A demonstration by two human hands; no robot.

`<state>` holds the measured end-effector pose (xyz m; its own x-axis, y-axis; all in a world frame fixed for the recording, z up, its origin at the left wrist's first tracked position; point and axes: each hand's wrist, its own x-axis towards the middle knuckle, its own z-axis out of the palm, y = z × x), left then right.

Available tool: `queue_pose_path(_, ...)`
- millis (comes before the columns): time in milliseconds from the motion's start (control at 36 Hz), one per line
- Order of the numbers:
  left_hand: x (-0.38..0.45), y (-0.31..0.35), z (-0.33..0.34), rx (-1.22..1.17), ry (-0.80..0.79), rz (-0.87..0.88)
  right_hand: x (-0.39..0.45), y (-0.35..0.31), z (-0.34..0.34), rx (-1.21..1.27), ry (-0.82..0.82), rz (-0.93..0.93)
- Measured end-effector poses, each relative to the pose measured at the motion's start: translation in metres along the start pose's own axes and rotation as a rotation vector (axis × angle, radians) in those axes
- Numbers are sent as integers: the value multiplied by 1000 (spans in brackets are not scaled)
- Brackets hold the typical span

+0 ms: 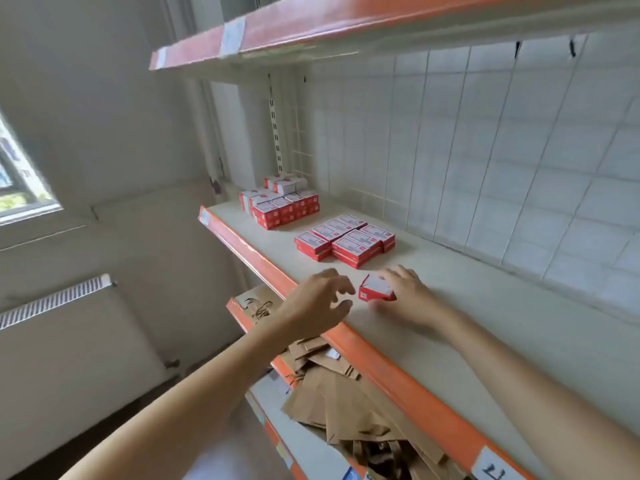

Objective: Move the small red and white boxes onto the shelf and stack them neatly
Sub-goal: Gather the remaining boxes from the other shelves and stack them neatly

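Orange-edged shelf [398, 375], pale top, runs from left background to right foreground. Far left on it: block of small red and white boxes [281, 206], stacked several high against the back corner, a few loose ones perched on top. Next along: flat group of boxes [346, 241], two layers, laid in tidy rows, well apart from the first block. Nearer the front edge, left hand [320, 301] hovers just above the shelf, fingers loosely curled, holding nothing, close beside a single box [375, 292]. That box sits tilted on the shelf top, one end raised. Right hand [405, 292] covers its far side, fingers curled round it; grip looks like a light hold rather than a firm clamp. Below, lower shelf holds a heap of brown paper bags [346, 403]. Judgement: task well advanced, two groups already placed; this box is on the shelf but not yet squared onto a stack. How many boxes remain off-shelf cannot be told.
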<state>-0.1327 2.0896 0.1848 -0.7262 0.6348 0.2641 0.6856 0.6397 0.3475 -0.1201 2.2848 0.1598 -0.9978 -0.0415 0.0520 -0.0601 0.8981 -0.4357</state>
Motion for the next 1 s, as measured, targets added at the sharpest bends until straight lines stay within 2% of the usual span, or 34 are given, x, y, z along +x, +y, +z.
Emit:
queue_pose_path(83, 25, -11, 13, -22, -14, 70, -5, 8, -11, 155, -97, 18)
queue_pose_path(139, 42, -17, 21, -59, -83, 148, -8, 15, -17, 297, -119, 81)
queue_pose_path(250, 66, -29, 31, -206, -169, 212, -10, 23, -15, 563, 16, 273)
queue_pose_path(417, 92, -40, 29, -380, -275, 188, 2, 20, -1, 564, 319, 403)
queue_pose_path(528, 96, -49, 35, -519, -248, 185, 0, 21, 15, 408, 647, 457)
queue_pose_path(583, 97, -52, 38, -647, -244, 158, 0, 21, 18, 333, 670, 453)
queue_pose_path(667, 97, -54, 41, -716, -217, 159, 0, 20, 17, 298, 664, 449)
queue_pose_path(1000, 96, -54, 44, -611, -47, 260, -2, 16, 14, 384, 666, 484)
